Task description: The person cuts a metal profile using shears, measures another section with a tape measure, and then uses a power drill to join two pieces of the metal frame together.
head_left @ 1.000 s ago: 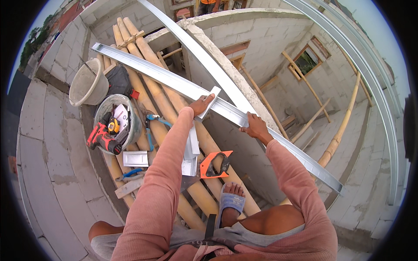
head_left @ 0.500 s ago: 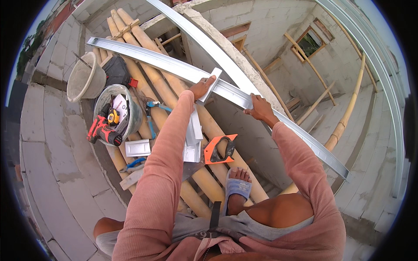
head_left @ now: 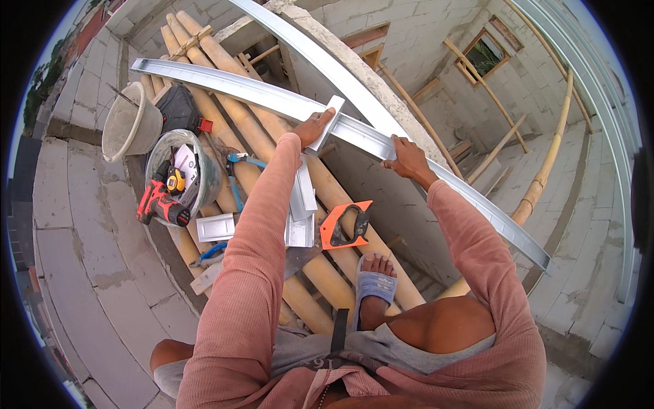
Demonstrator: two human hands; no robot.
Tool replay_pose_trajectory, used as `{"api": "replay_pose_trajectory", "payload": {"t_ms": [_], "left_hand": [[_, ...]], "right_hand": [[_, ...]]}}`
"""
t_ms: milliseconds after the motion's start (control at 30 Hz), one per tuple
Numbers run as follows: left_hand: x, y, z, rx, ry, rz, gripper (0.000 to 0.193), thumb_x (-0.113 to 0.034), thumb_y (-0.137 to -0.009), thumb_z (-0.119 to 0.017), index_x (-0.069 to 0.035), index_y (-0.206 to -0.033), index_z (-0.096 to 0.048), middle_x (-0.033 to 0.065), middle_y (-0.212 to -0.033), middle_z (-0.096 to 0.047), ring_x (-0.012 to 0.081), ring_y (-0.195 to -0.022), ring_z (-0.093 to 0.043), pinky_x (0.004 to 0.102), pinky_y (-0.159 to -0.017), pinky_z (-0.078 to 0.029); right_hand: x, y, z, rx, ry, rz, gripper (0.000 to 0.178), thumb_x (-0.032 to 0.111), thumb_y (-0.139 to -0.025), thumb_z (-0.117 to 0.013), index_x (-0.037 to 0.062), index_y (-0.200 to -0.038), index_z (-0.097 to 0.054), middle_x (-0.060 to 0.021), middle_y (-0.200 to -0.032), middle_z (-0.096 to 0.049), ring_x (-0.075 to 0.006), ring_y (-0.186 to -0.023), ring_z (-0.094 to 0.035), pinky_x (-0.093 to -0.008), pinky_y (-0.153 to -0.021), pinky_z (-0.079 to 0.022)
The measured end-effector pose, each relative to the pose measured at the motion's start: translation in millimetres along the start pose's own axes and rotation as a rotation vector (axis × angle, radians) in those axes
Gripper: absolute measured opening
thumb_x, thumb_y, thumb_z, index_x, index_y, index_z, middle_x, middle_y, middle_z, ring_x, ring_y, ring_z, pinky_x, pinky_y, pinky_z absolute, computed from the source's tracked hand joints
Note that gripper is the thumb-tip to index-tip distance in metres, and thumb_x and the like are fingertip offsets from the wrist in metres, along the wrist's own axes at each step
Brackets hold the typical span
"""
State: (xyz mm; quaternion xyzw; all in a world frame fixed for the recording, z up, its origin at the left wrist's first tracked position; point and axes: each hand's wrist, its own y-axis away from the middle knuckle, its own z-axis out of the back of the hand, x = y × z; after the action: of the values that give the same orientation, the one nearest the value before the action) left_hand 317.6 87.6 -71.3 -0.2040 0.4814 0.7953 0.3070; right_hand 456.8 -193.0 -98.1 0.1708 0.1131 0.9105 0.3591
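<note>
left hand [head_left: 313,129] gripping short metal piece [head_left: 334,105] at its fingertips, long channel [head_left: 362,139] running beneath; right hand [head_left: 411,163] curled over channel. from afar, i'd judge: slack left grip could let short metal piece slip.

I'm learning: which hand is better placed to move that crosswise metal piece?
Probably the left hand: it's touching the crosswise metal piece, while the right hand is farther along, on the long channel.

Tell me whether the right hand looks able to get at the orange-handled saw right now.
Probably yes: the saw's handle lies uncovered, with nothing on top. However, the right hand is on the metal channel and would likely have to let go first.
</note>
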Motion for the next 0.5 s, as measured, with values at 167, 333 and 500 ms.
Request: {"api": "replay_pose_trajectory", "payload": {"t_ms": [167,333,500], "left_hand": [[3.0,-2.1,-6.5,0.004,0.122,0.061,0.113,-0.090,-0.085,-0.031,-0.013,-0.167,-0.020,0.0170,-0.169,-0.029,0.0366,-0.151,-0.035,0.0484,-0.126,-0.024],[-0.4,-0.4,6.3,-0.020,0.019,-0.014,0.106,-0.088,-0.089,-0.029,-0.014,-0.165,-0.025,0.0197,-0.165,-0.035,0.0382,-0.145,-0.043,0.0506,-0.121,-0.032],[18.6,-17.2,-3.0,-0.020,0.039,-0.042,0.110,-0.090,-0.088,-0.029,-0.011,-0.165,-0.024,0.0209,-0.164,-0.036,0.0403,-0.143,-0.045,0.0513,-0.117,-0.038]], "right_hand": [[-4.2,-2.7,-9.5,0.009,0.007,0.006,0.095,0.050,-0.082,-0.082,0.0038,-0.154,-0.040,-0.0200,-0.146,-0.055,-0.0397,-0.136,-0.053,-0.0567,-0.112,-0.041],[6.9,0.2,10.7,-0.011,-0.002,0.003,0.096,0.050,-0.082,-0.083,0.0035,-0.154,-0.040,-0.0201,-0.145,-0.056,-0.0395,-0.136,-0.053,-0.0561,-0.112,-0.041],[5.7,2.3,-3.8,0.031,-0.003,-0.018,0.097,0.049,-0.082,-0.082,0.0039,-0.155,-0.038,-0.0198,-0.149,-0.052,-0.0401,-0.138,-0.051,-0.0579,-0.113,-0.039]]}}
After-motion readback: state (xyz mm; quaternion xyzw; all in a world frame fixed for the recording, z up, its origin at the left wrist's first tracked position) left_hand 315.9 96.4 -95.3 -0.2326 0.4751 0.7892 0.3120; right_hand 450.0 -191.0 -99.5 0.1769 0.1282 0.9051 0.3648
